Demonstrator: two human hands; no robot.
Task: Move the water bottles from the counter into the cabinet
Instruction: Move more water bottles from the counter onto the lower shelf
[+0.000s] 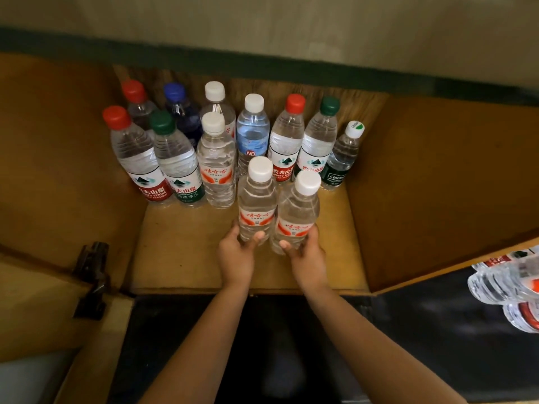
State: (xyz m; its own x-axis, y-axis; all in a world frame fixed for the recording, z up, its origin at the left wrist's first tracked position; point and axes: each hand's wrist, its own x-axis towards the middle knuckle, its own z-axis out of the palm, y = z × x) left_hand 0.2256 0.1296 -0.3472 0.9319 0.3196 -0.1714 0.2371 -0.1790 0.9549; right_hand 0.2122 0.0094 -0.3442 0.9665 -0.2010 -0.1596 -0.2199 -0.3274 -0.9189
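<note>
The cabinet (437, 185) is a brown wooden box with smooth flat walls and a flat wooden floor; its door on the left side has a dark metal hinge (90, 275); two bare arms reach in from below.

The left hand (236, 252) is wrapped around the bottom of a clear plastic bottle (258, 199) with a round white cap and a red and white label; the thumb presses on the front of it; the right hand (307, 256) is wrapped the same way around a second clear bottle (297, 217) just beside it, also with a white cap and a red label; the two bottles stand up and touch each other near the front of the cabinet floor.

Behind them more bottles (215, 158) stand in rows at the back of the cabinet; they are clear and bumpy with ridges; their caps are red, green, white and blue; one bottle (183, 112) is dark blue; one bottle (253, 132) has a light blue label; a small one (344, 153) at the right end has a dark green label.

At the right edge, outside the cabinet, more clear bottles (507, 281) with red labels show, blurry.
</note>
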